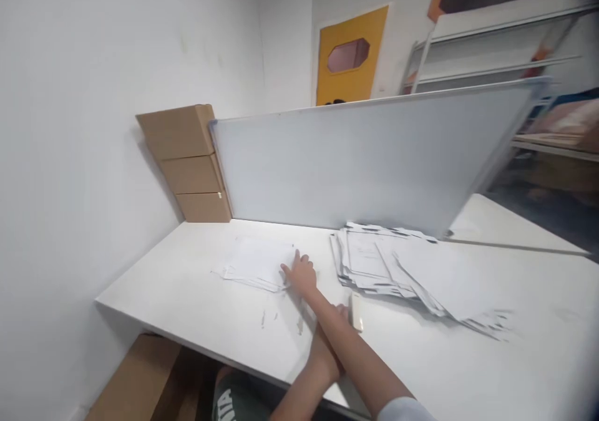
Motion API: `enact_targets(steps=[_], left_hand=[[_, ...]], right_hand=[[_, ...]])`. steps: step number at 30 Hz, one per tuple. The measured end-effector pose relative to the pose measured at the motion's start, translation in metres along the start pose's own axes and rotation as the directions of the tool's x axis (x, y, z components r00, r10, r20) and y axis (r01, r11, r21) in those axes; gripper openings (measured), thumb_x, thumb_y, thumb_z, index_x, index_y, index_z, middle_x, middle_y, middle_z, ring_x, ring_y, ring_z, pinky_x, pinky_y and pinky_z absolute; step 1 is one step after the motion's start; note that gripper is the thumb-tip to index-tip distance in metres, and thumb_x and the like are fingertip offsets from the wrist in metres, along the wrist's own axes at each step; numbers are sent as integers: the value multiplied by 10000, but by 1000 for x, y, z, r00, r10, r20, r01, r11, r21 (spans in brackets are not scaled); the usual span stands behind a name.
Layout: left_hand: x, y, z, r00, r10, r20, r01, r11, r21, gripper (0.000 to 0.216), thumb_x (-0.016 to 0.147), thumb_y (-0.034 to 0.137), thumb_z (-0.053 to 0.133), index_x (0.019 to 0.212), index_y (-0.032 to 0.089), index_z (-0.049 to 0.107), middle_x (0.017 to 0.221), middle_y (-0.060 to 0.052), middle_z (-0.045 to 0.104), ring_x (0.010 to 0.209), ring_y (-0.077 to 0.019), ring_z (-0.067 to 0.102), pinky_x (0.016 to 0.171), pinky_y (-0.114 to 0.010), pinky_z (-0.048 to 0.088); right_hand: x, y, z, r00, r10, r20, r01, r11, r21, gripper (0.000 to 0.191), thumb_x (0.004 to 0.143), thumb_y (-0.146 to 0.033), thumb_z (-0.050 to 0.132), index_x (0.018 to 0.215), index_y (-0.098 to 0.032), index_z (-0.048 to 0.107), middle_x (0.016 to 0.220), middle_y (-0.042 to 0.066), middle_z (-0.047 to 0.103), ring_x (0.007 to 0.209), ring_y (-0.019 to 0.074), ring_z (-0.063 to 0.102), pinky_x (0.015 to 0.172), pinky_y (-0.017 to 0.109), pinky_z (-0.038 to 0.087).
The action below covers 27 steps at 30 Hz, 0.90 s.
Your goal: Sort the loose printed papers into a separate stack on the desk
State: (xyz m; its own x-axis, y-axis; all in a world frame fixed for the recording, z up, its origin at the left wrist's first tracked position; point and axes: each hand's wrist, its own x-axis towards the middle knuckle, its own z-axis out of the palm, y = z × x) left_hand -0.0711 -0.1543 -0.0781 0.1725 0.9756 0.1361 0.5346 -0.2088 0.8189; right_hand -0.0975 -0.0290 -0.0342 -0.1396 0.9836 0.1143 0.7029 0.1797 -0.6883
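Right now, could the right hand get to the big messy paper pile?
Probably yes: the right hand rests at the small stack, and only bare table separates it from the big pile alongside.

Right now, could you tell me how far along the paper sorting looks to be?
Early on, it seems. Already set down: a small pile of sheets on the left of the table. In hand: the right hand rests at that pile's edge, crossing over the left hand, which lies on the table. Left: the far bigger, spread-out stack of papers on the right.
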Motion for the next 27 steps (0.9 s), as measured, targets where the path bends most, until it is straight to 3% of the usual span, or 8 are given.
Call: enact_targets(steps=[3, 8, 12, 14, 16, 20, 24, 27], left_hand=[[8, 7, -4, 999, 44, 1, -44, 996, 83, 490, 851, 201, 470, 1339, 153, 474, 1351, -154, 512, 1301, -345, 395, 1105, -502, 296], [21, -2, -4, 990, 141, -8, -134, 958, 252, 596, 747, 44, 447, 1333, 149, 466, 1359, -144, 511, 1295, -341, 382, 1067, -561, 313], [22, -9, -3, 982, 186, -20, -169, 928, 332, 578, 776, 64, 440, 1339, 191, 463, 1358, -101, 528, 1289, -302, 411, 1062, -528, 344], [22, -11, -3, 984, 176, -15, -161, 931, 328, 545, 801, 91, 434, 1337, 182, 467, 1355, -94, 534, 1298, -290, 410, 1069, -513, 347], [23, -12, -4, 985, 172, -22, -157, 937, 314, 517, 818, 107, 428, 1326, 185, 482, 1345, -88, 546, 1297, -281, 418, 1065, -507, 359], [24, -11, -6, 985, 168, -34, -152, 948, 280, 471, 826, 125, 437, 1281, 202, 531, 1317, -71, 573, 1283, -268, 438, 1064, -512, 363], [25, -7, -10, 995, 99, -29, -89, 967, 238, 431, 845, 146, 421, 1252, 190, 557, 1304, -73, 582, 1284, -243, 439, 1078, -486, 359], [26, -6, -12, 994, 107, -32, -98, 972, 213, 398, 850, 160, 428, 1213, 196, 587, 1271, -73, 605, 1272, -245, 453, 1069, -496, 372]], right_hand=[[-1, 30, -38, 995, -37, -91, 33, 998, -44, 651, 827, -480, 525, 1377, -152, 405, 1289, 187, 470, 1153, 344, 451, 958, 448, 353], [6, 110, -136, 952, 32, -304, -56, 996, -68, 493, 857, -401, 469, 1299, -183, 488, 1317, 132, 487, 1220, 263, 435, 1026, 378, 320], [-17, 182, -187, 870, 207, -448, -253, 967, -43, 663, 773, -401, 566, 1351, -101, 438, 1471, 193, 331, 1373, 346, 234, 1096, 479, 187], [-39, 211, -195, 807, 313, -501, -360, 933, 2, 772, 748, -441, 584, 1357, 0, 410, 1475, 276, 286, 1380, 414, 185, 1087, 543, 153], [-63, 230, -193, 758, 376, -533, -413, 909, 53, 811, 753, -496, 560, 1342, 44, 419, 1438, 309, 338, 1359, 428, 238, 1076, 541, 190], [-95, 250, -184, 696, 426, -578, -416, 895, 159, 697, 851, -519, 376, 1355, -43, 450, 1345, 214, 515, 1262, 325, 441, 1014, 419, 354], [-99, 258, -182, 669, 450, -592, -408, 888, 213, 589, 898, -452, 259, 1258, -95, 559, 1230, 157, 619, 1121, 261, 564, 924, 348, 435], [-94, 260, -183, 675, 435, -597, -414, 892, 182, 564, 882, -441, 302, 1229, -94, 581, 1245, 162, 608, 1148, 274, 533, 939, 363, 418]])
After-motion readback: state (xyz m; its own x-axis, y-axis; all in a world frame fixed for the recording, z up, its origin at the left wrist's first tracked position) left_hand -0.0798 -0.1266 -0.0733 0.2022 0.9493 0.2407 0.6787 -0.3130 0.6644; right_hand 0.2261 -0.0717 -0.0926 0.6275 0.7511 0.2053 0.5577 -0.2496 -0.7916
